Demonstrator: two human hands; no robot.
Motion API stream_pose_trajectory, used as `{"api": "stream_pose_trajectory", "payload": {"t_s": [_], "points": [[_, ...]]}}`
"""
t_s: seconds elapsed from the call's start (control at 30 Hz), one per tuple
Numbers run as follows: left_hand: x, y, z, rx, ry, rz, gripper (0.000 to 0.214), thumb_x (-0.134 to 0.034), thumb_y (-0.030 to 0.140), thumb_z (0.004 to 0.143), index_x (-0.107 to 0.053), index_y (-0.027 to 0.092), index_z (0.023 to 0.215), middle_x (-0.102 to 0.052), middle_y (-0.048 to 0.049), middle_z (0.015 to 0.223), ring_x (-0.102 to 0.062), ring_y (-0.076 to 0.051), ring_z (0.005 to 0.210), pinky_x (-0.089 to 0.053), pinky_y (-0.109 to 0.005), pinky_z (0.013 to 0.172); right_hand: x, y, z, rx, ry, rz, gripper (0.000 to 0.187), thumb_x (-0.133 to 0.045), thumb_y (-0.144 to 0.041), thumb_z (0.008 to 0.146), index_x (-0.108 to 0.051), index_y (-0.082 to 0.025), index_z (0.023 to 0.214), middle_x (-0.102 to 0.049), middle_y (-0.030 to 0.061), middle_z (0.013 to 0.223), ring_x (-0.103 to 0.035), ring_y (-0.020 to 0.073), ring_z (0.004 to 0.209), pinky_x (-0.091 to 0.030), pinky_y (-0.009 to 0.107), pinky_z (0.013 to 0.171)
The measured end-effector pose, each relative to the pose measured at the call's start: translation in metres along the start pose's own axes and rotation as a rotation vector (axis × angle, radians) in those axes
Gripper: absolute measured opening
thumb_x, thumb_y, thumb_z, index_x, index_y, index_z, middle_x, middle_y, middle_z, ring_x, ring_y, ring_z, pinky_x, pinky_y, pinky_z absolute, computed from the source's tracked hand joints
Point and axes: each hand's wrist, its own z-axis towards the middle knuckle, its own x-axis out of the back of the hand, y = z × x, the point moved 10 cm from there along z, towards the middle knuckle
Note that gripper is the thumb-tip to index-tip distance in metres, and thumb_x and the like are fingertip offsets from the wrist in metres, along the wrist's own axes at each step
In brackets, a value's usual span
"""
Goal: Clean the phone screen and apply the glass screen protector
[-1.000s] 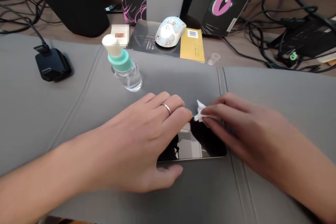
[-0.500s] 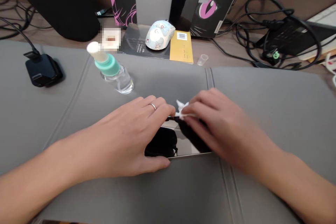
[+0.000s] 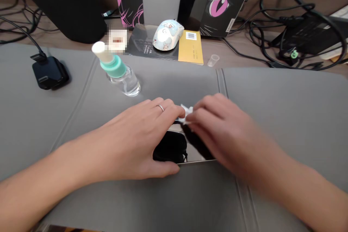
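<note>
A phone (image 3: 194,153) with a glossy, reflective dark screen lies sideways on the grey desk mat. My left hand (image 3: 144,139), wearing a ring, spans it, fingers at the far edge and thumb along the near edge. Between the fingertips of my right hand (image 3: 221,127) is a crumpled white tissue (image 3: 186,111), pressed against the phone's far edge beside my left fingertips. Both hands hide the phone's two ends. Just beyond my left hand stands a clear spray bottle (image 3: 126,81) with a mint-green collar and white top, liquid inside.
At the back are an open laptop (image 3: 161,5) and a patterned mouse (image 3: 168,35) on a black-and-yellow booklet (image 3: 190,56). A small clear cap (image 3: 213,60) lies nearby. A black charger (image 3: 50,73) sits at left; tangled cables (image 3: 261,43) lie at right.
My right hand and the tissue have shifted slightly left along the phone's far edge, closer to my left fingers. My left hand keeps its grip; the whole view has moved a little.
</note>
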Motion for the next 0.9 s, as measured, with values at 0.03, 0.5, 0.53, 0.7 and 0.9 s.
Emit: {"api": "stream_pose_trajectory", "payload": {"t_s": [0.03,0.5,0.53,0.7,0.9], "points": [[0.000,0.000,0.000,-0.008,0.004,-0.004,0.059,-0.085,0.046,0.080,-0.051,0.026,0.124,-0.063,-0.0031,0.109,-0.063,-0.027,0.095,-0.050,-0.043,0.077,-0.001,-0.004,0.000,0.029,-0.007,0.010,0.020,-0.053,-0.010,0.105,-0.067,-0.014,0.092,-0.064,0.0092,0.093,-0.049,0.0221,0.079,-0.040,0.039,0.069],[0.002,0.004,-0.002,-0.037,0.020,-0.010,0.067,-0.082,0.044,0.084,-0.044,0.024,0.135,-0.064,-0.0061,0.116,-0.064,-0.029,0.103,-0.053,-0.045,0.084,-0.003,-0.002,0.003,-0.014,-0.023,0.047,0.020,-0.052,-0.014,0.107,-0.060,-0.018,0.089,-0.062,0.0075,0.092,-0.049,0.0219,0.080,-0.037,0.038,0.069],[0.002,0.004,-0.002,-0.039,0.019,-0.011,0.068,-0.083,0.044,0.084,-0.043,0.024,0.135,-0.064,-0.0066,0.118,-0.063,-0.029,0.105,-0.053,-0.045,0.085,-0.004,-0.004,0.003,0.015,-0.033,0.058,0.020,-0.052,-0.013,0.106,-0.060,-0.018,0.089,-0.062,0.0069,0.092,-0.049,0.0215,0.080,-0.037,0.038,0.068],[0.002,0.004,-0.001,-0.037,0.002,0.007,0.077,-0.088,0.050,0.082,-0.043,0.023,0.137,-0.062,-0.0063,0.118,-0.062,-0.029,0.107,-0.052,-0.045,0.087,0.000,0.002,0.006,-0.021,0.019,-0.009,0.021,-0.054,-0.013,0.105,-0.059,-0.019,0.085,-0.058,0.0053,0.084,-0.047,0.0206,0.075,-0.037,0.037,0.068],[0.005,-0.001,-0.006,-0.015,-0.007,0.066,0.077,-0.089,0.061,0.081,-0.045,0.024,0.133,-0.060,-0.0056,0.117,-0.063,-0.029,0.103,-0.049,-0.042,0.083,0.001,0.006,0.005,-0.062,0.031,-0.045,0.019,-0.053,-0.017,0.107,-0.061,-0.018,0.090,-0.060,0.0060,0.087,-0.050,0.0213,0.078,-0.037,0.037,0.068]]}}
